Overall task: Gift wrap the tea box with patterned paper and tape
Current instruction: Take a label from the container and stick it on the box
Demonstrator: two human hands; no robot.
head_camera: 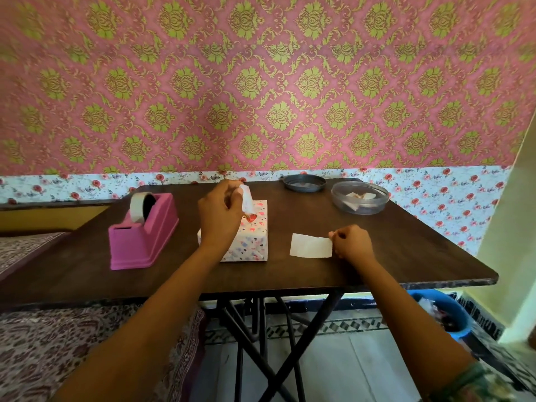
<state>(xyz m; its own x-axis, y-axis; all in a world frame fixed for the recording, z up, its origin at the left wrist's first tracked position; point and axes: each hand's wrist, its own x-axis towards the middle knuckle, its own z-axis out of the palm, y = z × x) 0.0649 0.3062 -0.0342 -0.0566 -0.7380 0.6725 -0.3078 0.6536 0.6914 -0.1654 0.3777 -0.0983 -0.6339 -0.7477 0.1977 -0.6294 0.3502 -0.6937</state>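
Note:
The tea box (pixel 249 242), covered in white paper with small coloured hearts, lies on the dark wooden table (pixel 377 271) near its middle. My left hand (pixel 219 213) hovers over the box's far end and pinches a flap of the paper (pixel 246 198), lifting it upright. To the right of the box, my right hand (pixel 352 242) pinches the right edge of a pale strip of tape (pixel 311 245) that lies flat on the table. A pink tape dispenser (pixel 142 236) with a beige tape roll stands left of the box.
A clear round plastic container (pixel 359 197) with scraps inside and a dark round lid (pixel 304 182) sit at the table's back right. A patterned bed cover (pixel 72 352) lies at the left. A blue tub (pixel 443 311) stands on the floor at the right.

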